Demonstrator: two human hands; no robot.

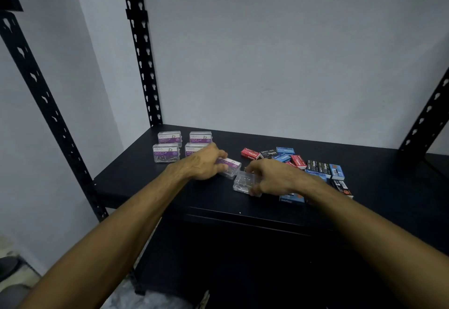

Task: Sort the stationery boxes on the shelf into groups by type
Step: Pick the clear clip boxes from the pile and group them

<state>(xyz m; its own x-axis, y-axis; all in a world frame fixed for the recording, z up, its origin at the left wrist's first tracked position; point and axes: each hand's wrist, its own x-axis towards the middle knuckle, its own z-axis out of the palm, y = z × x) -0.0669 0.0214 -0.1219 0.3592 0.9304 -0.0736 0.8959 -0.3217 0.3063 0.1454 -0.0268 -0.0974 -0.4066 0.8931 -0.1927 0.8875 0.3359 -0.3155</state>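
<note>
Black shelf (136, 182): left hand (206, 162) grips a "PAPER CLIP" box (230, 166), right hand (274, 177) a clear box (243, 182).

Black shelf board (136, 182) under my arms. On it, rear left: four clear paper clip boxes (166, 153) in a two-by-two block. Centre: two more clear boxes (244, 182). Right: loose heap of red, blue, black staple boxes (313, 166).

Paper clip boxes (167, 147) lie left of staple boxes (298, 162) on shelf (136, 182).
</note>
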